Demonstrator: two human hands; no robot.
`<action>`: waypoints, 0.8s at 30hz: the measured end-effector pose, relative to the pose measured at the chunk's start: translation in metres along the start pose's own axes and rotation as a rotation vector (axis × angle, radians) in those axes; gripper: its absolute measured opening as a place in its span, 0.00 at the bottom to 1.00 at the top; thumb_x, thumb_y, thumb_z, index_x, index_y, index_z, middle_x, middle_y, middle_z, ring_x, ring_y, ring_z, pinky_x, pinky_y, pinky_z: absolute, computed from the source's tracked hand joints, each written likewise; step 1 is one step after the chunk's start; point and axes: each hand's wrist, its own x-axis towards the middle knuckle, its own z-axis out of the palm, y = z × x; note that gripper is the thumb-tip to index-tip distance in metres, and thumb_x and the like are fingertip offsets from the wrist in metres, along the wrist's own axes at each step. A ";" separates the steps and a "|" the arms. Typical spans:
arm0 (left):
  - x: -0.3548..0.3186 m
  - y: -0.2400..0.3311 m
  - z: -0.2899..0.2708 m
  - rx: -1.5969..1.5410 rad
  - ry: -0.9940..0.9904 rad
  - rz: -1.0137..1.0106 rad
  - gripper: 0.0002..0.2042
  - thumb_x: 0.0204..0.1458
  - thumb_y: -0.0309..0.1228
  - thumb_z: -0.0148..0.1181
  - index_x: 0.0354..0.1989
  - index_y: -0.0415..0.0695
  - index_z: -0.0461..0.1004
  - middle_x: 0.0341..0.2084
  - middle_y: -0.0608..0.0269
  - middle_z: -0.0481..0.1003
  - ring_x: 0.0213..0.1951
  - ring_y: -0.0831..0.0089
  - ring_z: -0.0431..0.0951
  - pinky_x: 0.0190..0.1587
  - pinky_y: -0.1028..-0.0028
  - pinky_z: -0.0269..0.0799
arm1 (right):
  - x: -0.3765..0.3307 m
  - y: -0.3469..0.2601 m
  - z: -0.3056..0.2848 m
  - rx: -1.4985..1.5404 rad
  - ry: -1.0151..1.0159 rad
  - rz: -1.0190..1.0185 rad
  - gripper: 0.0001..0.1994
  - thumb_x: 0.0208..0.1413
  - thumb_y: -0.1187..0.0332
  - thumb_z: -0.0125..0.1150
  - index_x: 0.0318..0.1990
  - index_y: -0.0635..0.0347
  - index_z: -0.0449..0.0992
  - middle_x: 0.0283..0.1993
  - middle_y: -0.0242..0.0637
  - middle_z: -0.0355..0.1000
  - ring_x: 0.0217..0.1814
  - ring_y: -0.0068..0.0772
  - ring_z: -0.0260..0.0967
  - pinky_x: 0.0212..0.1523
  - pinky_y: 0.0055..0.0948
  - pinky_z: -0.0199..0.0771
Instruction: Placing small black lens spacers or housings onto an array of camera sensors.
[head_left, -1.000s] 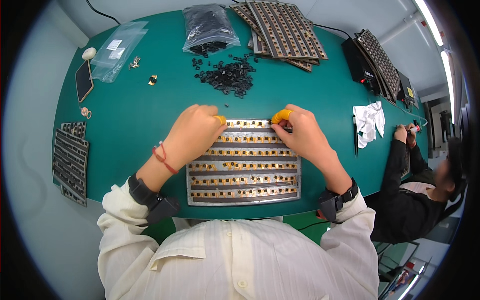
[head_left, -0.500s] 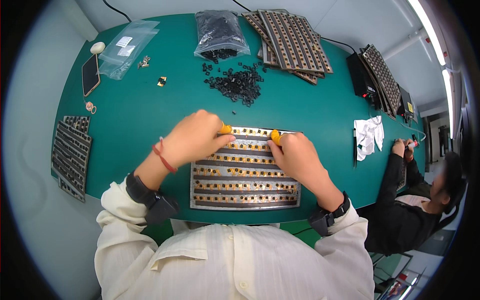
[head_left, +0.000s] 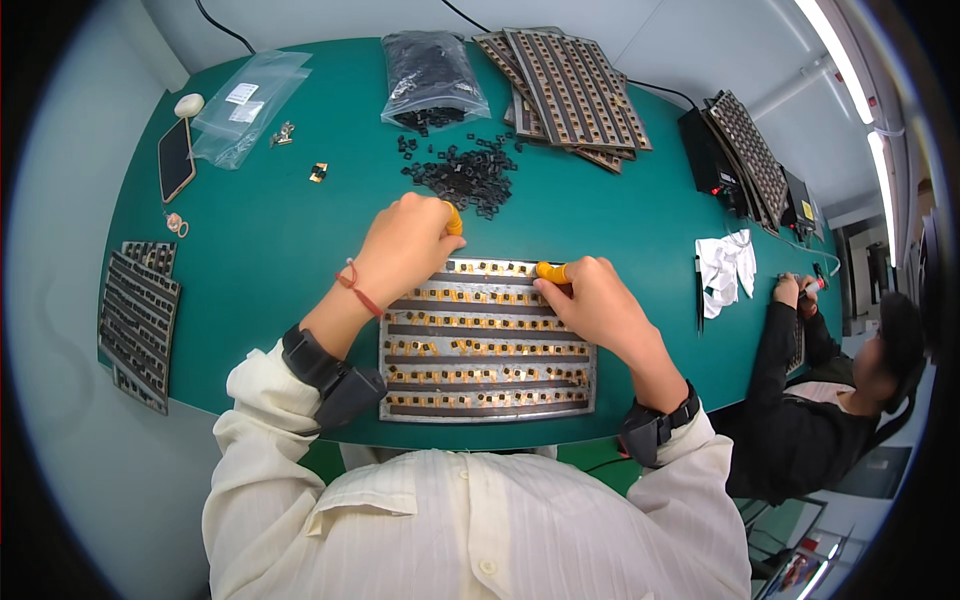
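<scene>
A metal tray (head_left: 488, 351) with rows of small gold-and-black parts lies in front of me. My left hand (head_left: 408, 238) is just beyond its far edge, over the green table. Its thumb and yellow-capped index finger are bent close together; what lies between them is hidden. My right hand (head_left: 598, 302) is at the tray's far right corner, its yellow-capped index finger and thumb close together at the end of the top row. Anything between those fingertips cannot be made out. A heap of small black square pieces (head_left: 466, 178) lies beyond my left hand.
A clear bag of black pieces (head_left: 428, 75) stands behind the heap, with stacked trays (head_left: 572, 95) to its right. Leftward are a phone (head_left: 176, 160), plastic bags (head_left: 240, 105) and more trays (head_left: 140, 325). A white cloth (head_left: 725, 268) and a co-worker (head_left: 810, 420) are at right.
My left hand has moved away from the tray's top row, up toward the heap. My right hand stays by the far right corner, its fingertips slightly shifted.
</scene>
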 end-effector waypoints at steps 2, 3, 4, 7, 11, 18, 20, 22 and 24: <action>-0.001 -0.005 0.001 0.036 -0.001 -0.002 0.09 0.50 0.30 0.68 0.34 0.36 0.82 0.30 0.49 0.80 0.32 0.56 0.81 0.35 0.64 0.77 | -0.001 0.002 0.002 -0.033 0.039 -0.084 0.17 0.56 0.68 0.64 0.24 0.78 0.75 0.14 0.55 0.65 0.14 0.50 0.64 0.20 0.42 0.64; 0.001 -0.008 0.001 0.094 0.072 0.020 0.09 0.50 0.30 0.67 0.34 0.36 0.82 0.31 0.49 0.80 0.32 0.54 0.81 0.36 0.63 0.77 | 0.000 0.003 0.005 -0.033 0.037 -0.085 0.17 0.56 0.68 0.64 0.24 0.78 0.75 0.14 0.55 0.65 0.14 0.50 0.64 0.20 0.42 0.64; 0.002 -0.010 0.001 0.152 0.146 0.042 0.08 0.51 0.29 0.66 0.34 0.36 0.82 0.31 0.50 0.80 0.32 0.52 0.81 0.36 0.61 0.77 | 0.000 0.004 0.009 -0.038 0.052 -0.110 0.17 0.56 0.69 0.64 0.23 0.78 0.75 0.14 0.56 0.65 0.14 0.51 0.65 0.20 0.43 0.64; 0.001 -0.018 -0.004 0.131 0.221 0.068 0.08 0.51 0.28 0.65 0.35 0.36 0.82 0.32 0.50 0.80 0.33 0.50 0.80 0.36 0.59 0.77 | 0.002 0.002 0.013 -0.041 0.058 -0.100 0.16 0.56 0.70 0.63 0.22 0.78 0.75 0.15 0.58 0.65 0.15 0.54 0.65 0.21 0.43 0.64; 0.000 -0.020 -0.014 0.095 0.177 0.019 0.08 0.50 0.26 0.65 0.36 0.34 0.81 0.31 0.49 0.80 0.33 0.53 0.82 0.37 0.62 0.78 | 0.006 -0.012 0.007 -0.144 -0.086 0.099 0.15 0.54 0.67 0.63 0.24 0.75 0.77 0.26 0.62 0.73 0.31 0.63 0.74 0.36 0.49 0.76; 0.000 -0.010 -0.001 -0.125 0.080 0.067 0.06 0.48 0.21 0.66 0.35 0.33 0.80 0.31 0.51 0.81 0.33 0.62 0.84 0.38 0.68 0.79 | 0.020 -0.019 -0.021 -0.109 -0.173 0.079 0.11 0.53 0.71 0.64 0.31 0.75 0.80 0.28 0.62 0.75 0.33 0.58 0.77 0.36 0.45 0.77; -0.002 -0.010 0.001 -0.074 0.106 0.086 0.06 0.48 0.24 0.67 0.33 0.34 0.81 0.31 0.52 0.81 0.33 0.59 0.82 0.37 0.66 0.78 | 0.031 -0.011 -0.024 -0.027 -0.069 -0.075 0.10 0.53 0.71 0.64 0.36 0.74 0.81 0.30 0.59 0.77 0.35 0.54 0.78 0.37 0.42 0.78; -0.003 -0.011 0.001 0.096 0.151 0.118 0.06 0.48 0.27 0.67 0.32 0.36 0.81 0.31 0.53 0.80 0.32 0.56 0.81 0.36 0.63 0.77 | 0.045 -0.014 -0.023 -0.009 -0.024 -0.079 0.11 0.52 0.71 0.66 0.37 0.73 0.82 0.31 0.55 0.78 0.35 0.49 0.80 0.38 0.39 0.79; -0.002 -0.013 0.002 0.114 0.156 0.127 0.07 0.48 0.27 0.67 0.31 0.37 0.82 0.31 0.53 0.79 0.32 0.55 0.80 0.36 0.62 0.76 | 0.063 -0.010 -0.011 0.033 -0.003 -0.120 0.14 0.51 0.68 0.70 0.40 0.71 0.82 0.31 0.50 0.80 0.32 0.34 0.79 0.35 0.32 0.78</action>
